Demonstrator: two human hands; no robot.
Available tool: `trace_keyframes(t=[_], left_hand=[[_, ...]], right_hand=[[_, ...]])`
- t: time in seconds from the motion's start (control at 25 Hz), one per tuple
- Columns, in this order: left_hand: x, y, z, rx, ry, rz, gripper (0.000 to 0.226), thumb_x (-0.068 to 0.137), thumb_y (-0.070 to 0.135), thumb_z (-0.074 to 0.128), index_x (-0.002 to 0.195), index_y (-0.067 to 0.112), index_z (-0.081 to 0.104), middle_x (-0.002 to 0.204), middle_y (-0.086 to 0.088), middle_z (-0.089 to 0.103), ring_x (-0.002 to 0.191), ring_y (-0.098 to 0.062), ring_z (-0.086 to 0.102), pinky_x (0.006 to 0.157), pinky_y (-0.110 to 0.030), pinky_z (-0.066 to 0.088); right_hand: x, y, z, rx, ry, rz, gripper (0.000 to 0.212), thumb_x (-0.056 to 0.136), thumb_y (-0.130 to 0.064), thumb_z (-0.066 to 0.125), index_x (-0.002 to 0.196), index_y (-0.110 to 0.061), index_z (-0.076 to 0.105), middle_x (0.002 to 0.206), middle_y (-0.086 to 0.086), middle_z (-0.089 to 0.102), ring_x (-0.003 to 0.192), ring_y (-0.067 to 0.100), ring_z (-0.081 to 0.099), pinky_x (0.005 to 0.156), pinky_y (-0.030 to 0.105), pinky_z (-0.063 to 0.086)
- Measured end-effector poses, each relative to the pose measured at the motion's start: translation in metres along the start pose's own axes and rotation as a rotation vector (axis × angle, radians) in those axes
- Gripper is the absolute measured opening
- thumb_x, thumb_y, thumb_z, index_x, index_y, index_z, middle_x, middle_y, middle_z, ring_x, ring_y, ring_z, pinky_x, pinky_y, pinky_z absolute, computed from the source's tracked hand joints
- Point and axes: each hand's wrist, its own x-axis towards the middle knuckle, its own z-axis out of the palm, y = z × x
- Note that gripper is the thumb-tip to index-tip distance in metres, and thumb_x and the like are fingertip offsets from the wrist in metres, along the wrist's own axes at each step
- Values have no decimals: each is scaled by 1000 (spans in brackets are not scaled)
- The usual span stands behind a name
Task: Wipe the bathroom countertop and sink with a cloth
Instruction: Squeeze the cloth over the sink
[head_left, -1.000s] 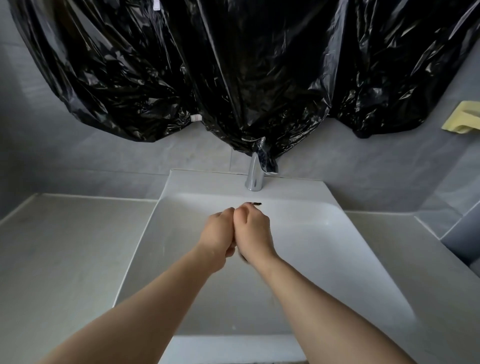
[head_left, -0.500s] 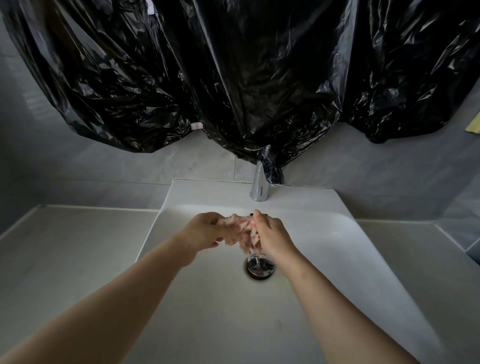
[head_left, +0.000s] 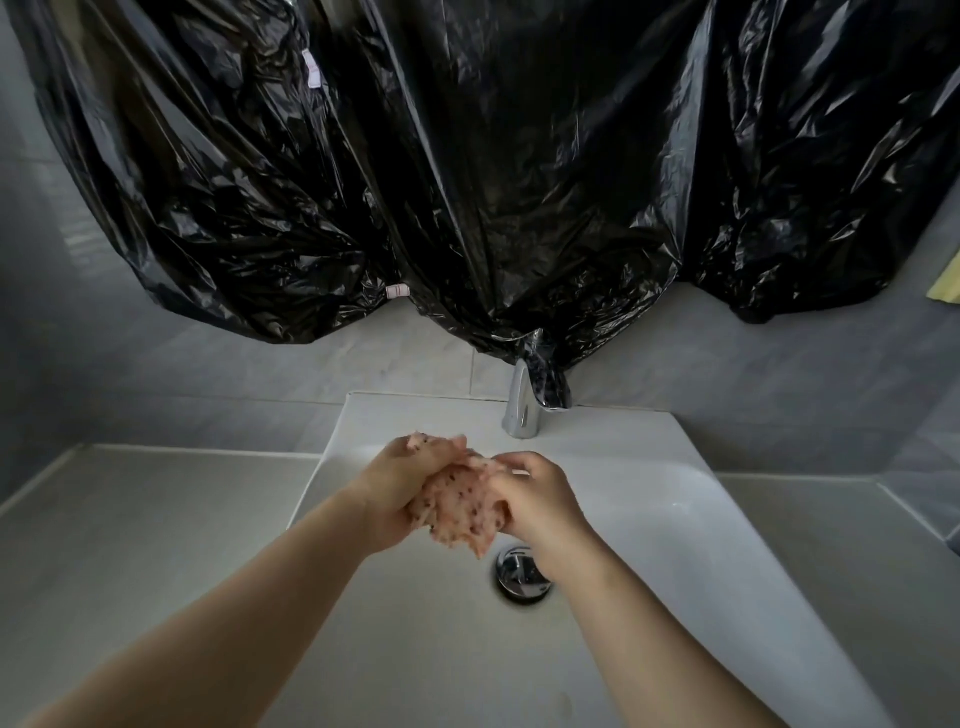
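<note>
Cloth (head_left: 460, 512) — pinkish, flecked with dark specks, crumpled into a wad; held between both hands over the basin, its lower tip hanging just above the drain (head_left: 519, 584) in this view.

Left hand (head_left: 395, 488): fingers curled round the left and upper part of the cloth, a tuft of it showing above the knuckles; forearm bare, entering from the lower left.

Right hand (head_left: 540, 499): back toward the camera, fingers and thumb gripping the cloth's right edge; the two hands close together with the wad between them; wrist crossing in front of part of the drain.

Sink (head_left: 675, 519): white, rectangular, with a sloping basin; set between two stretches of pale surface (head_left: 156, 519), one to the left and one to the right.

Drain: round, chrome, in the basin floor.

Tap (head_left: 522, 410): chrome, upright at the middle of the sink's back rim; its top is covered by the hanging plastic.

Black plastic sheeting (head_left: 467, 182) — glossy, creased, draped across the wall above the sink; two small white tags on it at the left.

Wall (head_left: 260, 384): grey tiles behind the sink.

Yellow item (head_left: 948, 283): at the right edge, cut off; kind cannot be told.
</note>
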Motion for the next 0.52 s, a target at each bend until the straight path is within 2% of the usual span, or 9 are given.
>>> trace_keyframes(t=[0.04,0.12,0.2,0.24,0.32,0.44,0.52], left_hand=[[-1,2,-4,6,-64,-8,50,73,15,70,115,-5,53,110,-22,65,96,-32,66,72,-36,56],[0,3,-13,-3,-132,-43,42,76,4,66,115,-1,55,110,-19,66,99,-31,65,76,-37,57],[2,0,-18,187,-44,-61,34,79,8,67,112,4,59,102,-14,70,92,-28,68,73,-34,57],[4,-3,-20,293,52,-63,28,82,13,67,108,7,61,97,-11,71,84,-24,68,69,-31,57],[12,-10,-28,347,184,-73,19,86,21,64,103,12,64,95,-10,71,82,-22,66,72,-33,56],[19,-11,-41,539,203,-66,13,89,22,59,97,12,63,87,-4,68,77,-18,63,65,-27,49],[26,-12,-49,725,174,-65,9,88,21,59,89,12,60,81,-2,60,74,-16,55,63,-26,41]], right_hand=[[3,-2,-2,81,31,47,13,82,-10,59,94,-6,64,96,18,69,82,25,67,70,35,57],[6,-5,-6,257,11,167,17,84,-9,52,89,-5,68,88,17,70,76,26,66,62,32,55],[5,-5,-5,345,-49,243,18,87,-12,48,87,-10,66,80,11,69,71,25,65,60,31,53],[6,-2,-3,291,-44,238,14,89,-13,49,89,-12,63,80,10,68,68,23,64,56,31,53],[12,7,1,89,-2,189,5,93,-18,51,95,-15,54,89,8,64,66,22,63,48,28,52],[27,18,6,-182,10,95,4,91,-22,55,88,-23,53,96,4,60,79,20,62,57,27,51],[38,22,10,-370,38,28,8,88,-21,57,82,-25,53,87,-3,58,80,15,57,61,22,43]])
